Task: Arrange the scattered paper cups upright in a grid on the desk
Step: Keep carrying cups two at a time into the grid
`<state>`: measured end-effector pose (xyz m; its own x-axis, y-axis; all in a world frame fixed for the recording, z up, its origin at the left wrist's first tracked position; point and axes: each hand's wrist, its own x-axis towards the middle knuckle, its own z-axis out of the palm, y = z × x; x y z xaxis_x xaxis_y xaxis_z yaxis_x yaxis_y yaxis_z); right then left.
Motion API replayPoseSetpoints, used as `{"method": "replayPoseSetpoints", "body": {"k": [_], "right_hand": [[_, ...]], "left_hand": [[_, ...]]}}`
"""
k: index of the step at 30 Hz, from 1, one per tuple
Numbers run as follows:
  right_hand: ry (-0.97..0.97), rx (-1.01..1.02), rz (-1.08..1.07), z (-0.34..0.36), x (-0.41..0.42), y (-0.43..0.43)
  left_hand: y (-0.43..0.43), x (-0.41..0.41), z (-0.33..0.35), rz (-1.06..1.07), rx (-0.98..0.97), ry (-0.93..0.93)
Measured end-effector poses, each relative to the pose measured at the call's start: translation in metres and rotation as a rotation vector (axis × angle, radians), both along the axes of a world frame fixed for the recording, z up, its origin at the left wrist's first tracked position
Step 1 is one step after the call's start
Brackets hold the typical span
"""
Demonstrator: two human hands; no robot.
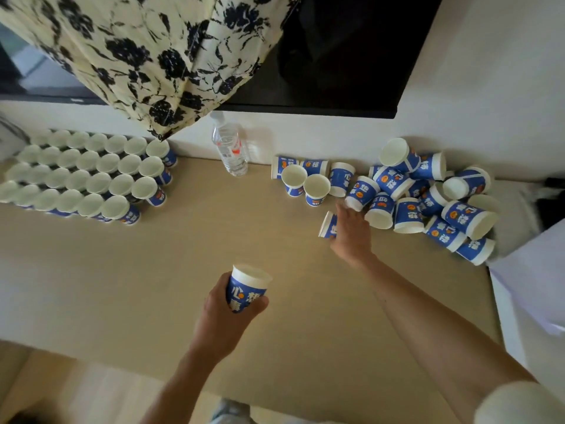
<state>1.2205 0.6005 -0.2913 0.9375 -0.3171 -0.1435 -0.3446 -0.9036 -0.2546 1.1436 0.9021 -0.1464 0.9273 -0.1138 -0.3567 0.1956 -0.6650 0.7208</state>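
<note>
L hand [227,307] grips an upright cup [248,286] over the surface [183,255], R hand [351,231] touches the tipped-cup pile [428,203] at right, grip unclear; grid of upright cups [88,175] far left, water bottle [230,148] btwn.

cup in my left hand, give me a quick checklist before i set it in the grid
1. Left hand grips the held cup round its wall: ok
2. Held cup upright, mouth up: ok
3. Cups in the grid stand upright: ok
4. Bare desk right of the grid for another cup: ok
5. Water bottle stands apart from the grid: ok
6. Right hand at the scattered cups has one gripped: cannot tell
</note>
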Motion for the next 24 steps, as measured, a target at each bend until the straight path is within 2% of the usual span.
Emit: {"method": "replayPoseSetpoints", "body": {"k": [2,6,8,12,14,19,24], "right_hand": [[0.025,-0.027,-0.005,-0.007,-0.008,0.012],[0.02,0.043,-0.029,-0.01,-0.025,0.036],[-0.003,0.148,-0.089,-0.004,-0.034,0.048],[-0.179,0.592,-0.255,0.022,-0.052,0.083],[-0.228,0.728,-0.282,0.043,-0.061,0.108],[-0.265,0.883,-0.264,0.083,-0.075,0.183],[-0.299,0.955,-0.252,0.1,-0.084,0.259]], "left_hand": [[0.01,-0.008,-0.003,0.032,0.013,-0.003],[0.022,-0.015,-0.004,0.064,-0.01,-0.006],[0.027,-0.013,-0.001,0.084,-0.039,-0.019],[0.043,-0.005,0.007,0.127,-0.112,-0.087],[0.058,-0.003,0.013,0.133,-0.159,-0.133],[0.111,-0.003,0.027,0.187,-0.259,-0.216],[0.176,-0.008,0.029,0.238,-0.312,-0.255]]}}
